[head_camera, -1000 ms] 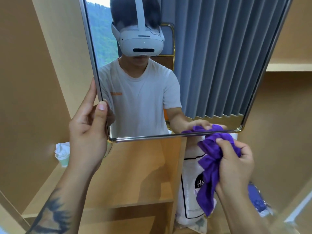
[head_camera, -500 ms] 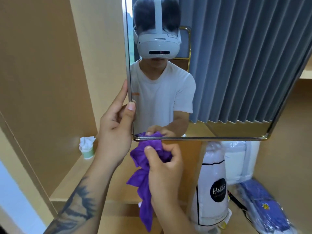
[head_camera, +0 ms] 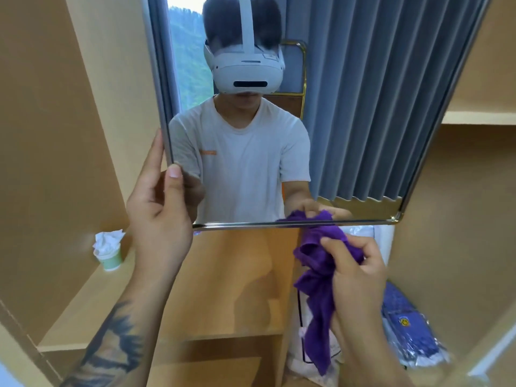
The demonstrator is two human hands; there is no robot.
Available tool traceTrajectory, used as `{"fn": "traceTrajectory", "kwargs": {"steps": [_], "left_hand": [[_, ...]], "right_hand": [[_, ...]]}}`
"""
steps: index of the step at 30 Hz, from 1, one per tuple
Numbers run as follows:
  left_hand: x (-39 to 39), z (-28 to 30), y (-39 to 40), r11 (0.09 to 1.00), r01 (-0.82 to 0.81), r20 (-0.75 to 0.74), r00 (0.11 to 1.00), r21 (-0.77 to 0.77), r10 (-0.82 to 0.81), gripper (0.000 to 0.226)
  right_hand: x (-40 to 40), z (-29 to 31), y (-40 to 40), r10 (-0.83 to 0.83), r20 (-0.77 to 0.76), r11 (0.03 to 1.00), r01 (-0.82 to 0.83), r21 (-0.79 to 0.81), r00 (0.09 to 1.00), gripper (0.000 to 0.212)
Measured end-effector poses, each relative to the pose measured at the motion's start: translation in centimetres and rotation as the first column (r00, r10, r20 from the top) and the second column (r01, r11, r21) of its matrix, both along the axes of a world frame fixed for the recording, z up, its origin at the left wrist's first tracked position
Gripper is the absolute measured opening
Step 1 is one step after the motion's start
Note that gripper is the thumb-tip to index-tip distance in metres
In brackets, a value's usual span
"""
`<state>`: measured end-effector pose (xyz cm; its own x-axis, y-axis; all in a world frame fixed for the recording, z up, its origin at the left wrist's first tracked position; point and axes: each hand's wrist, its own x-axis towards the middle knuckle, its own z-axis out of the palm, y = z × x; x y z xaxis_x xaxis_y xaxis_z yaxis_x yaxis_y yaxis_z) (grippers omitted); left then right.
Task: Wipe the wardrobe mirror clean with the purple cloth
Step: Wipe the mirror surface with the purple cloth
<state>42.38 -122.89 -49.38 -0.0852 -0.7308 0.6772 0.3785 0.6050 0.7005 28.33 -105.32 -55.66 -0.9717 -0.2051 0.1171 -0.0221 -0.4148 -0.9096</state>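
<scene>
Wooden wardrobe shelving [head_camera: 223, 289] behind: mirror [head_camera: 363, 107] corner is being pinched by left hand [head_camera: 159, 219]; cloth [head_camera: 318, 269] is being bunched in right hand [head_camera: 360, 277] at its bottom edge; no writing readable.

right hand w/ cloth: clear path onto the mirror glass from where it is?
Probably yes. The right hand holds the purple cloth just under the mirror bottom edge, the cloth top at the frame. Nothing lies between; the left hand has its grip on the far lower-left corner.

The mirror [head_camera: 349, 107] runs off the top edge. The purple cloth [head_camera: 321, 275] hides most of the white bag [head_camera: 360, 233] (its print unreadable); the blue packet [head_camera: 410, 336] is blurred.
</scene>
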Motion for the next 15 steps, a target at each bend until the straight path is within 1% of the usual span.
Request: {"fn": "traceTrajectory", "kwargs": {"steps": [2, 3, 5, 6, 8, 10, 12, 15], "left_hand": [[-0.6, 0.3, 0.7, 0.991, -0.128, 0.039, 0.991, -0.029, 0.129, 0.046], [-0.8, 0.4, 1.3, 0.974, -0.218, 0.065, 0.973, -0.062, 0.222, 0.051], [-0.9, 0.6, 2.3, 0.915, -0.362, 0.111, 0.916, -0.180, 0.384, 0.065], [-1.1, 0.8, 2.9, 0.886, -0.395, 0.123, 0.893, -0.244, 0.433, 0.071], [-2.0, 2.0, 4.3, 0.846, -0.371, 0.139, 0.882, -0.384, 0.450, 0.078], [-3.4, 3.8, 6.4, 0.805, -0.284, 0.218, 0.868, -0.521, 0.447, 0.072], [-4.9, 5.1, 8.7, 0.769, -0.211, 0.282, 0.845, -0.604, 0.453, 0.070], [-7.4, 6.3, 11.1, 0.691, -0.198, 0.330, 0.767, -0.695, 0.551, 0.079]], "right_hand": [[-1.6, 0.0, 1.6, -0.082, -0.001, 0.996, 0.082, -0.021, 0.997, 0.022], [-2.3, 0.1, 2.4, -0.117, 0.000, 0.993, 0.117, -0.031, 0.993, 0.022], [-3.5, 0.2, 3.8, -0.165, -0.006, 0.986, 0.165, -0.037, 0.986, 0.020], [-3.9, 0.2, 4.4, -0.179, -0.007, 0.983, 0.178, -0.039, 0.984, 0.020], [-4.5, -0.1, 5.3, -0.201, -0.006, 0.979, 0.201, -0.030, 0.980, 0.019], [-4.9, -0.2, 6.1, -0.217, 0.013, 0.976, 0.217, -0.031, 0.976, 0.019], [-5.4, 0.2, 6.9, -0.245, 0.016, 0.967, 0.246, -0.065, 0.969, 0.020], [-6.9, 2.0, 8.0, -0.301, -0.053, 0.945, 0.290, -0.152, 0.952, 0.024]]}}
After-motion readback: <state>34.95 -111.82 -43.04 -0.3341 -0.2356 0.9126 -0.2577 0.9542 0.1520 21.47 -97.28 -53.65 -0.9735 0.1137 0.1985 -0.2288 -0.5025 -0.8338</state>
